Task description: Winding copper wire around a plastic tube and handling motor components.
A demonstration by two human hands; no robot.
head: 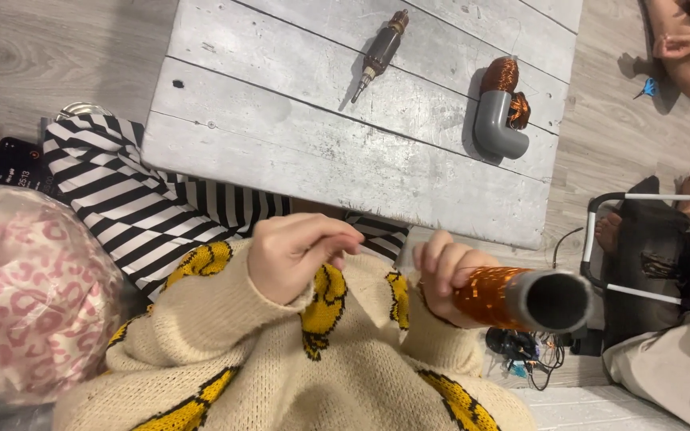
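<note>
Low in the frame, right of centre, the right hand [445, 271] wraps its grip around a grey pipe wound with copper wire [521, 297], held level with the open end pointing right, so the coil faces the other hand. The left hand [301, 254], at centre, has its fingertips pinched as if on a fine wire strand; no strand can be made out. Both cream sleeves cross the lap. Farther up, the grey plank worktop [297, 136] carries a motor armature [381, 52] and a copper-wound pipe elbow [498, 112].

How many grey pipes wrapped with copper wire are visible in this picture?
2: a straight pipe held in the right hand, and an elbow pipe lying on the wooden table.
</note>
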